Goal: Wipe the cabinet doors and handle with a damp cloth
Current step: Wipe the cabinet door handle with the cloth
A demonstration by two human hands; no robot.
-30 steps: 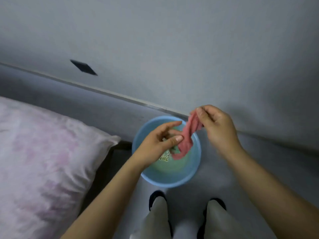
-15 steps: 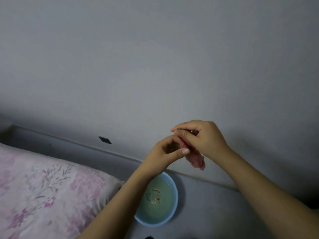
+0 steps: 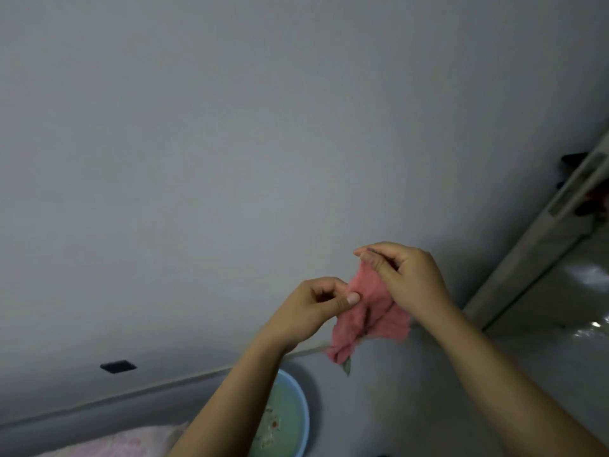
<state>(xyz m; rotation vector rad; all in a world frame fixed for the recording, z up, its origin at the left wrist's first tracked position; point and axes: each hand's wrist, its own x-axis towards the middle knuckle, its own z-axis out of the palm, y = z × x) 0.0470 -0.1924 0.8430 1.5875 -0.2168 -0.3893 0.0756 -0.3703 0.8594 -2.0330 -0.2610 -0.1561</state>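
A pink cloth (image 3: 369,319) hangs between both hands in front of the wide grey cabinet door (image 3: 263,143). My right hand (image 3: 407,278) pinches the cloth's top corner. My left hand (image 3: 313,305) pinches its left edge a little lower. The cloth is partly spread, with its lower end bunched and a small green tag hanging down. A small dark slot (image 3: 118,366) sits low on the door at the left.
A light blue basin (image 3: 301,404) with greenish water stands on the floor below my left forearm. A pink floral pillow (image 3: 108,445) lies at the bottom left. A pale door frame (image 3: 540,245) and shiny floor (image 3: 566,305) are at the right.
The view has tilted upward, so the basin and pillow slid to the bottom. Both hands lifted the cloth from over the basin and pulled it from a bunched wad into a spread piece.
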